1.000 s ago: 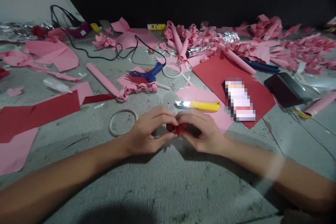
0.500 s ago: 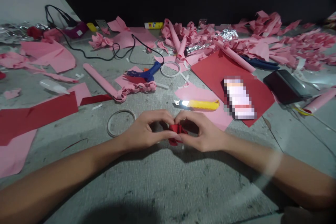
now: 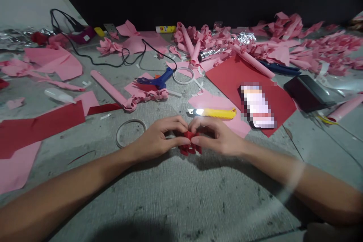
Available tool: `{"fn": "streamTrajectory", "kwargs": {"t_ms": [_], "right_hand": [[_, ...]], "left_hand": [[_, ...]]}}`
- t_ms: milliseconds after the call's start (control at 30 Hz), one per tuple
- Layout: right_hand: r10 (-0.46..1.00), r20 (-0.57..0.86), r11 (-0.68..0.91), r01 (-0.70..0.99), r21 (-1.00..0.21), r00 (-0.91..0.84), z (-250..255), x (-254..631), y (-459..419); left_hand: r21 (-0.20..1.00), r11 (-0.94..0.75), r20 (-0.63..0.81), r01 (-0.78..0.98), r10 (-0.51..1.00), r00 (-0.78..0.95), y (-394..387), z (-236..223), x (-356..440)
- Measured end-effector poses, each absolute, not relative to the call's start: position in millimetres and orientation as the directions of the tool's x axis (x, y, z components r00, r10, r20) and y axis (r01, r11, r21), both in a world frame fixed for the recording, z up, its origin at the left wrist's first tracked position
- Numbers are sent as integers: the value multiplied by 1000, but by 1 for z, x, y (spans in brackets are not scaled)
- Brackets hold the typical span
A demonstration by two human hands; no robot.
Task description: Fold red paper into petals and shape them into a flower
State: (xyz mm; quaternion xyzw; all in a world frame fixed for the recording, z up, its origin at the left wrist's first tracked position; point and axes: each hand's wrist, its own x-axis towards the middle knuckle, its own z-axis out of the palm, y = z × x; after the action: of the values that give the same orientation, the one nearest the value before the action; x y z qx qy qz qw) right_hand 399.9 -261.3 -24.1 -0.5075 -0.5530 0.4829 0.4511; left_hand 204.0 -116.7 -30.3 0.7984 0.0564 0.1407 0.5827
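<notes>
A small folded piece of red paper (image 3: pixel 189 146) is pinched between both hands, low over the grey surface (image 3: pixel 181 196). My left hand (image 3: pixel 161 136) grips its left side with thumb and fingertips. From the other side my right hand (image 3: pixel 218 136) pinches it the same way, the two thumbs nearly touching. The paper's lower edges stick out below the thumbs; its upper part is partly hidden by fingers. Just beyond the hands lies a yellow box cutter (image 3: pixel 218 113) with its blade out, partly over pink paper (image 3: pixel 241 126). Beside my left wrist rests a roll of thin tape (image 3: pixel 117 135).
A blue glue gun (image 3: pixel 159 80) with a black cord lies behind, near a pink paper chain (image 3: pixel 147 97) and a white ring (image 3: pixel 175 79). At right, a blurred-out phone (image 3: pixel 258 106) sits on red paper (image 3: pixel 224 72). Crumpled pink paper (image 3: pixel 334 49) and a glue stick (image 3: pixel 166 29) line the back.
The red paper has been turned between my fingers, so its folded edges now point downward. My thumbs have moved up slightly and my fingers have closed in around it.
</notes>
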Motion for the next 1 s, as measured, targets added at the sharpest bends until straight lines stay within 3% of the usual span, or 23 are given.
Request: {"fn": "streamTrajectory", "kwargs": {"t_ms": [167,567,1000], "right_hand": [[996,46,57,161,-985,-70,-23,399,-261],[990,-118,-102,184,-978,-77,-13,400,-255],[991,-114,-129,267,-955,71,-15,386,-261]], "left_hand": [[953,-298,143,-48,308,941,-120,-32,203],[979,-199,26,47,346,938,-122,-28,203],[903,-424,116,66,388,914,-126,-27,202]]}}
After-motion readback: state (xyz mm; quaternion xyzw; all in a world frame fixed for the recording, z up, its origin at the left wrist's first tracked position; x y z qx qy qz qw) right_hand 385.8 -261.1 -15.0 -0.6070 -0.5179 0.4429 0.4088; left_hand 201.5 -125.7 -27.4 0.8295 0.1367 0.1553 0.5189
